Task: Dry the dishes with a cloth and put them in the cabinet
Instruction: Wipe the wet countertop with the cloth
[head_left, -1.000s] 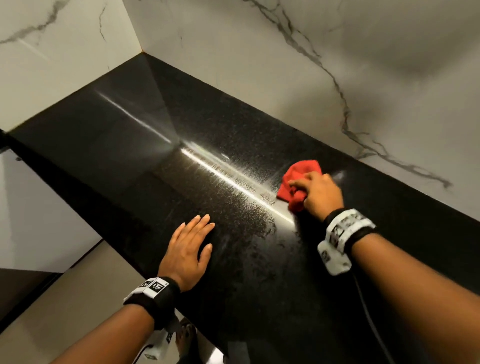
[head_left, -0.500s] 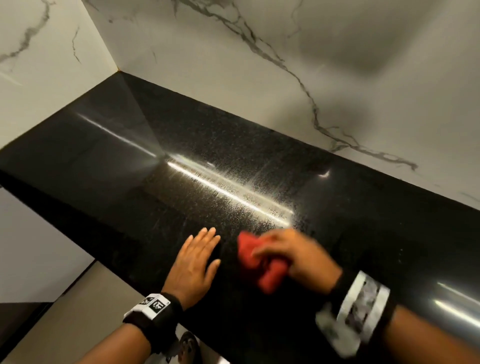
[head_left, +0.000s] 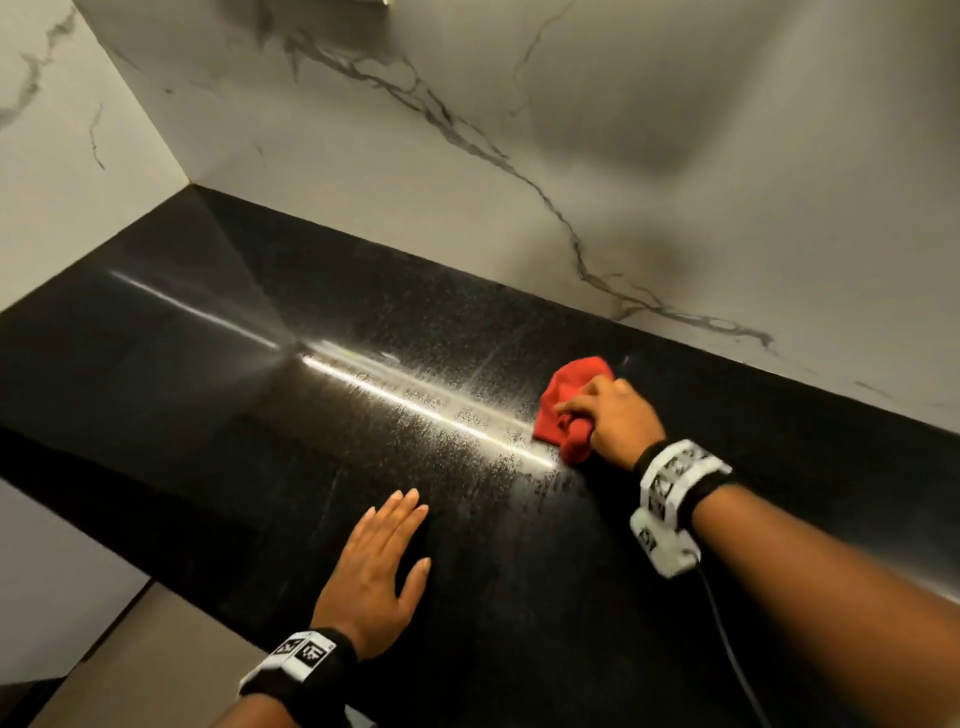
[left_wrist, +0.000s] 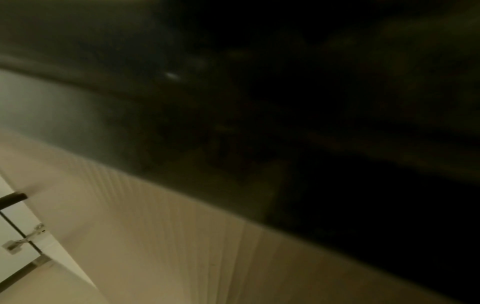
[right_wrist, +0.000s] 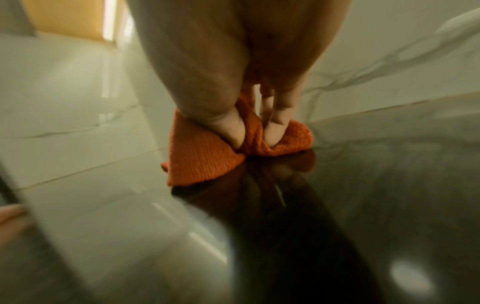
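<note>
A bunched red cloth (head_left: 569, 405) lies on the black polished countertop (head_left: 208, 374), near the marble back wall. My right hand (head_left: 608, 415) grips it, fingers curled into its folds; the right wrist view shows the fingertips (right_wrist: 275, 131) pressed into the cloth (right_wrist: 202, 160). My left hand (head_left: 382, 561) lies flat on the counter near its front edge, fingers straight and together. No dishes or cabinet appear in the head view. The left wrist view is dark and blurred and does not show the hand.
Marble walls (head_left: 519, 156) close the counter at the back and left, meeting in a corner. A damp speckled streak (head_left: 441, 415) crosses the counter. Beige floor (head_left: 145, 654) lies below the front edge. A white door with a metal latch (left_wrist: 28, 238) shows in the left wrist view.
My right hand swept the cloth from the back of the counter toward the front edge, then back out to the right near the wall. The left hand stayed flat in place.
</note>
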